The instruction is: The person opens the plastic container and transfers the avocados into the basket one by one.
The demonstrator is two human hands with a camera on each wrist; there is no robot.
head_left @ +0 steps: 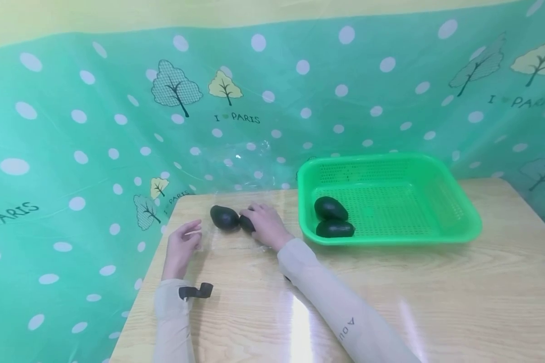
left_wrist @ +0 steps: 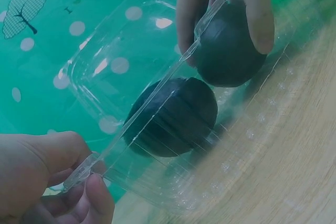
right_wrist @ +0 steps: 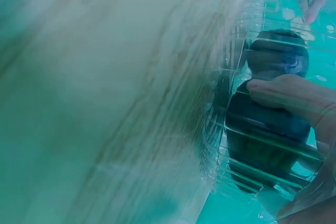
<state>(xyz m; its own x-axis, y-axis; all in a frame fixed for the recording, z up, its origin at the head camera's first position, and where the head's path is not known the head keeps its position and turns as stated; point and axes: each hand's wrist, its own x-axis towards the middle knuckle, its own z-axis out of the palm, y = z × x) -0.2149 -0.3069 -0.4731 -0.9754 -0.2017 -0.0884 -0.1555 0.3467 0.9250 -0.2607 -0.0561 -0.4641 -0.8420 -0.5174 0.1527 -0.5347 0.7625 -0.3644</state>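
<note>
A clear plastic clamshell box (left_wrist: 181, 184) stands on the table with its lid raised at the back. My left hand (head_left: 181, 247) pinches the near left corner of its rim between thumb and fingers. Inside the box, on the left, lies a dark avocado (head_left: 224, 218). My right hand (head_left: 268, 227) reaches in from the right and grips a second dark avocado (left_wrist: 231, 51), thumb on one side and fingers on the other. This avocado sits right beside the first one, partly covered by the hand in the head view.
To the right stands a green plastic basket (head_left: 390, 240) with two dark avocados, one behind (head_left: 330, 208) and one in front (head_left: 335, 229), at its left end. The wooden table (head_left: 250, 312) ends at a green dotted curtain (head_left: 363, 111) behind and left.
</note>
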